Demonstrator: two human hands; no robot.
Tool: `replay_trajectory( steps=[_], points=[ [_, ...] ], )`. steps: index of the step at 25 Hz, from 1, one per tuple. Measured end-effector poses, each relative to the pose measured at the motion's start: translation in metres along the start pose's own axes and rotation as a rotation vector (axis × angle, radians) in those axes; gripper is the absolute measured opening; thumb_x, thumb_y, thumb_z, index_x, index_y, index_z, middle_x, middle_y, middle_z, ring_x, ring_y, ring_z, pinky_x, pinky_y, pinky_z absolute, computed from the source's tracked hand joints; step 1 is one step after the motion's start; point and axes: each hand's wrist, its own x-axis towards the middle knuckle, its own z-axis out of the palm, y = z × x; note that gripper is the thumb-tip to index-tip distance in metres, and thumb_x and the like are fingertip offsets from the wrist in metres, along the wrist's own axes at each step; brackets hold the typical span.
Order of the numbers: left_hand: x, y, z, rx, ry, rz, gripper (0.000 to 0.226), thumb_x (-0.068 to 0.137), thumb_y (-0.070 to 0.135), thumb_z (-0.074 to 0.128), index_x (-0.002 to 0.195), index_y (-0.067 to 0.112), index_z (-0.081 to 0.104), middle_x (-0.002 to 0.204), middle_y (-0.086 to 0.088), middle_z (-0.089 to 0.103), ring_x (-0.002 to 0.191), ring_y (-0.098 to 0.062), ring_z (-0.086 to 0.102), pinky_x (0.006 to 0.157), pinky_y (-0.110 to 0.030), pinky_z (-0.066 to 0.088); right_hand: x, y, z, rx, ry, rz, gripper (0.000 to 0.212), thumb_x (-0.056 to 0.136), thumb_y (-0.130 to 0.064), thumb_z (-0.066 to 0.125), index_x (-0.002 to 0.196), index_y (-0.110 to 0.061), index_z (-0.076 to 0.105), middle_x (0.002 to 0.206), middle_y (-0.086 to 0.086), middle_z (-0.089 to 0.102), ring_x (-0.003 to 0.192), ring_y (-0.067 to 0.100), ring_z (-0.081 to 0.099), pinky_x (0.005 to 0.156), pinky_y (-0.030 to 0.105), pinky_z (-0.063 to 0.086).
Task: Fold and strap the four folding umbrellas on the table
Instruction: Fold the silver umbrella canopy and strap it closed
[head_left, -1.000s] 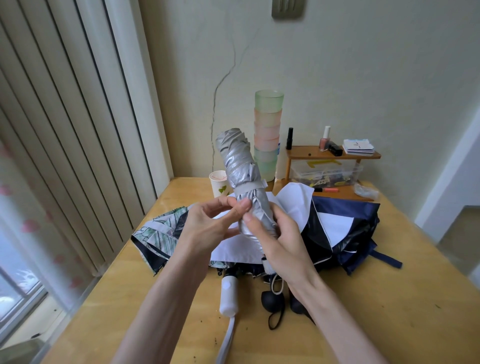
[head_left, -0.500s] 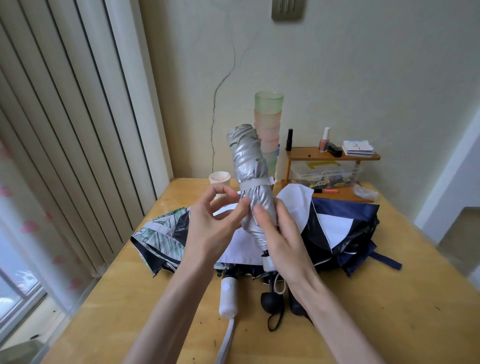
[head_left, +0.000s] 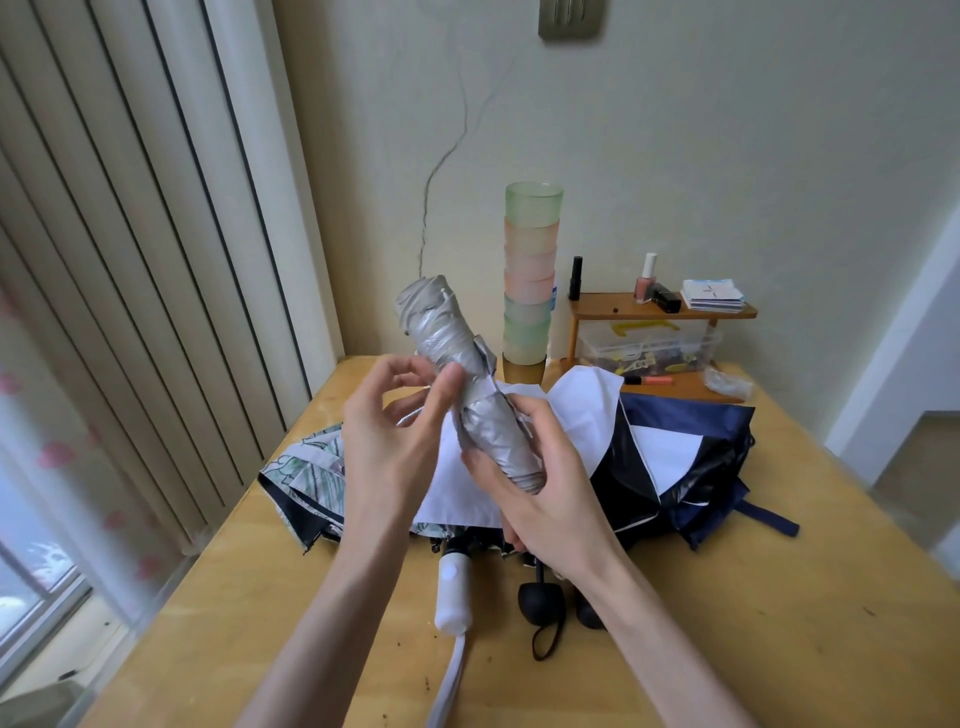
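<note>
A rolled silver umbrella (head_left: 457, 348) is held upright and tilted to the left above the table. My right hand (head_left: 545, 493) grips its lower end. My left hand (head_left: 395, 431) pinches the umbrella's strap at its middle with thumb and fingers. Under my hands lies a heap of unfolded umbrellas: a leaf-print one (head_left: 311, 467) at the left, a white one (head_left: 587, 410) in the middle, a navy one (head_left: 691, 457) at the right. A white handle (head_left: 453, 592) and a black handle (head_left: 540, 603) point toward me.
The wooden table (head_left: 779, 623) reaches the wall. At its back stand a tower of stacked pastel cups (head_left: 530, 275) and a small wooden shelf (head_left: 660, 312) with bottles and a clear box beneath. Vertical blinds (head_left: 130, 260) hang at the left.
The silver umbrella has tipped from leaning right to leaning left and sunk a little. My left hand has shifted up to its strap; my right hand has slid down toward its lower end.
</note>
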Motion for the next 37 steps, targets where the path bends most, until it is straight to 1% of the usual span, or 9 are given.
replay_trajectory(
  steps=[4,8,17,20,22,25,29,34,37],
  points=[
    [0.009,-0.004,-0.009,-0.099,-0.044,-0.051,0.019,0.094,0.020,0.077,0.095,0.002,0.075,0.082,0.005,0.074,0.081,-0.013,0.073,0.082,-0.033,0.063,-0.002,-0.003,0.000,0.049,-0.016,0.079,0.029,0.101,-0.040,0.067,0.127,-0.035,0.055,0.079,-0.004,0.067,0.046,0.010,0.054,0.043,0.025,0.044],
    [0.015,-0.009,-0.014,-0.133,-0.031,-0.083,0.011,0.094,0.012,0.076,0.094,0.001,0.076,0.079,0.003,0.075,0.077,-0.010,0.072,0.066,-0.022,0.060,0.001,-0.007,-0.005,0.072,-0.049,0.186,0.030,0.103,-0.053,0.057,0.129,-0.039,0.054,0.081,0.023,0.064,0.045,0.023,0.052,0.042,0.030,0.043],
    [0.006,-0.006,-0.004,-0.121,-0.005,-0.094,0.025,0.095,0.027,0.075,0.110,0.007,0.071,0.100,0.001,0.073,0.080,-0.002,0.072,0.060,-0.021,0.056,0.002,-0.004,-0.008,0.070,-0.057,0.128,0.039,0.101,-0.028,0.071,0.134,-0.033,0.052,0.072,-0.005,0.066,0.040,0.019,0.047,0.041,0.028,0.043],
    [-0.003,-0.002,0.005,-0.121,-0.149,-0.212,0.055,0.081,0.046,0.084,0.126,0.024,0.060,0.116,0.000,0.071,0.093,-0.003,0.075,0.077,-0.030,0.064,0.003,-0.006,-0.010,0.086,-0.009,0.094,0.038,0.100,-0.023,0.073,0.132,-0.027,0.053,0.057,-0.007,0.058,0.036,0.017,0.043,0.041,0.028,0.041],
    [-0.003,-0.005,0.006,-0.097,-0.278,-0.254,0.048,0.081,0.045,0.084,0.122,0.025,0.068,0.115,-0.003,0.077,0.108,-0.014,0.075,0.093,-0.033,0.061,0.004,-0.007,-0.012,0.078,-0.015,0.099,0.038,0.100,-0.024,0.073,0.131,-0.029,0.053,0.059,-0.004,0.058,0.037,0.017,0.044,0.041,0.029,0.042],
    [-0.003,-0.007,0.005,-0.061,-0.327,-0.157,0.023,0.095,0.029,0.075,0.113,0.014,0.079,0.107,-0.001,0.081,0.111,-0.018,0.074,0.096,-0.031,0.059,0.002,-0.009,-0.016,0.032,-0.080,0.096,0.043,0.100,-0.027,0.073,0.134,-0.038,0.050,0.078,-0.012,0.069,0.054,0.013,0.063,0.049,0.035,0.055],
    [-0.012,-0.005,0.005,-0.077,-0.380,-0.115,0.013,0.100,0.018,0.069,0.109,0.017,0.078,0.103,0.010,0.081,0.104,-0.005,0.074,0.088,-0.018,0.055,-0.003,-0.012,-0.028,-0.014,-0.040,0.062,0.032,0.102,-0.038,0.068,0.131,-0.043,0.056,0.122,-0.024,0.067,0.108,0.007,0.073,0.085,0.029,0.061],
    [-0.038,0.004,0.011,-0.159,-0.508,-0.198,0.026,0.106,0.018,0.059,0.126,0.007,0.072,0.117,-0.010,0.079,0.108,-0.028,0.076,0.087,-0.028,0.061,-0.028,-0.017,-0.039,-0.184,-0.027,0.039,0.042,0.102,-0.038,0.068,0.141,-0.034,0.054,0.117,-0.018,0.074,0.108,0.002,0.071,0.093,0.027,0.058],
    [-0.046,0.013,0.016,-0.062,-0.317,-0.206,0.048,0.092,0.040,0.073,0.136,0.023,0.063,0.125,-0.003,0.070,0.105,-0.022,0.076,0.094,-0.038,0.062,-0.043,-0.012,-0.043,-0.277,0.131,0.003,0.042,0.099,-0.037,0.072,0.138,-0.032,0.057,0.116,-0.018,0.074,0.105,0.003,0.071,0.089,0.033,0.059]
  ],
)
